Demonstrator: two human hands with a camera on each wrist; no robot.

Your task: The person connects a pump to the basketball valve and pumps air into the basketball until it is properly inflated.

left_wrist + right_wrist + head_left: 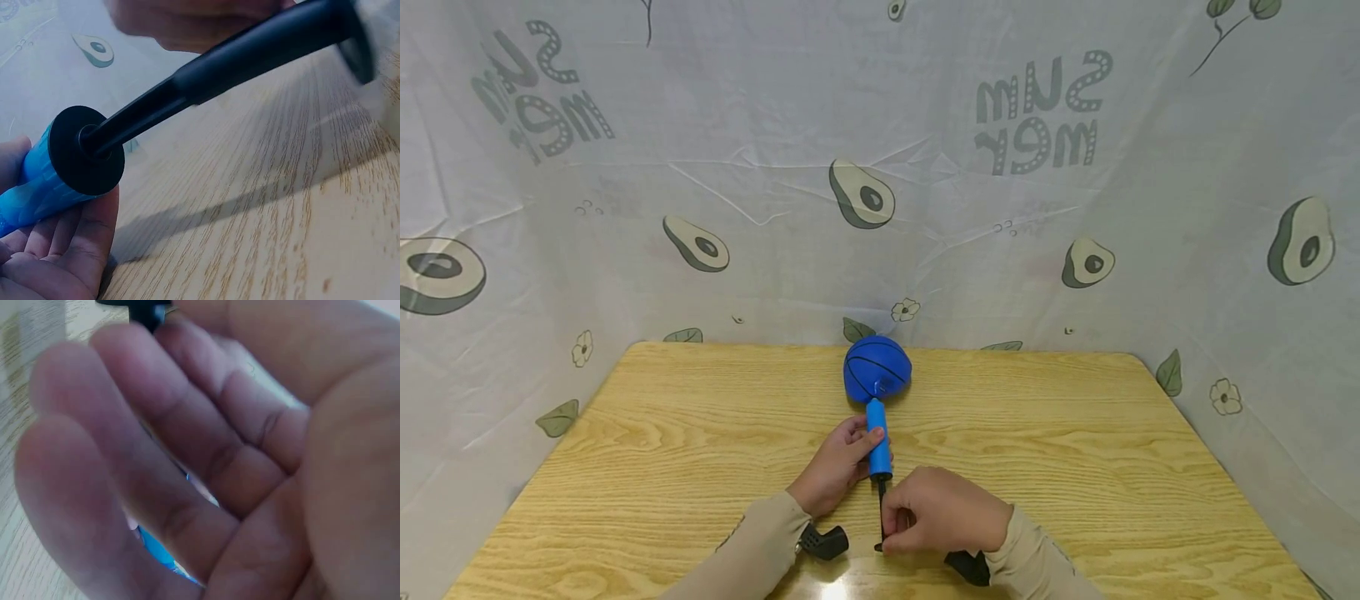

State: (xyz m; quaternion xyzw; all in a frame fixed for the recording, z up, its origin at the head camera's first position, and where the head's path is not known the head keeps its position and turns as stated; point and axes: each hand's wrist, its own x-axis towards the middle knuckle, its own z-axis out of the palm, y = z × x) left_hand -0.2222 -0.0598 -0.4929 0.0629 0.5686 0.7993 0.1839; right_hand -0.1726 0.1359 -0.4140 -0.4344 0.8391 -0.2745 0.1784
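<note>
A blue ball [874,360] with black lines lies near the table's back edge, its front side dented. Against its near side points the tip of a blue hand pump [877,442]. My left hand [835,467] grips the pump's barrel, thumb on top and fingers beneath. The black plunger [237,65] is drawn out of the barrel toward me. Near the plunger's end my right hand [951,512] pinches it between thumb and index finger. In the right wrist view its other fingers [69,462] are loosely bent, and only a bit of the black handle [145,314] shows.
The wood-grain table [715,417] spreads out on both sides of the hands. A pale curtain [775,125] printed with avocados hangs behind and beside it. Black wrist devices [823,543] sit at both sleeves.
</note>
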